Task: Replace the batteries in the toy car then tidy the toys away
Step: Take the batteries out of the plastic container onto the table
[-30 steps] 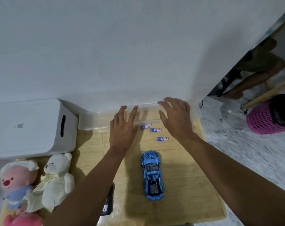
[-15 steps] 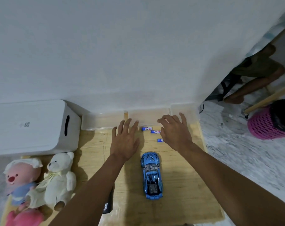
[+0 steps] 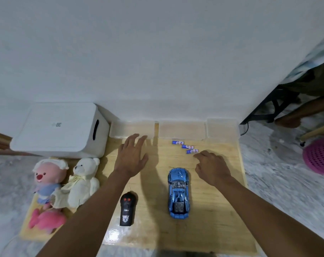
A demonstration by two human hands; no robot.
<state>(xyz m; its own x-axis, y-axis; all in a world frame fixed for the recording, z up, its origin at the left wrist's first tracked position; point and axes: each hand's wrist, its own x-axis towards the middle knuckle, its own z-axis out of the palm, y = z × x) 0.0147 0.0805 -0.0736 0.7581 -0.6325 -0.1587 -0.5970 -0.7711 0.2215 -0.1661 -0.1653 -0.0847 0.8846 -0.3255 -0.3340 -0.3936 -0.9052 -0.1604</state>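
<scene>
Our left hand (image 3: 132,157) hovers flat, fingers straight and spread, holding nothing. Our right hand (image 3: 212,167) — fingers loosely curled, empty — is just beside three batteries (image 3: 187,146). The blue toy car (image 3: 178,192) lies on the wooden board (image 3: 213,219) between our forearms.

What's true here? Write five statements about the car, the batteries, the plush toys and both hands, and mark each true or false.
1. Three batteries lie on the wooden board beyond the blue toy car. True.
2. The right hand grips the car. False: it holds nothing and is near the batteries.
3. The black remote control lies on the board to the car's left. True.
4. The white teddy bear sits inside the white storage box. False: it sits outside, beside the pink plush toy.
5. The left hand pinches a battery. False: its fingers are straight, it holds nothing, and it is apart from the batteries.
</scene>
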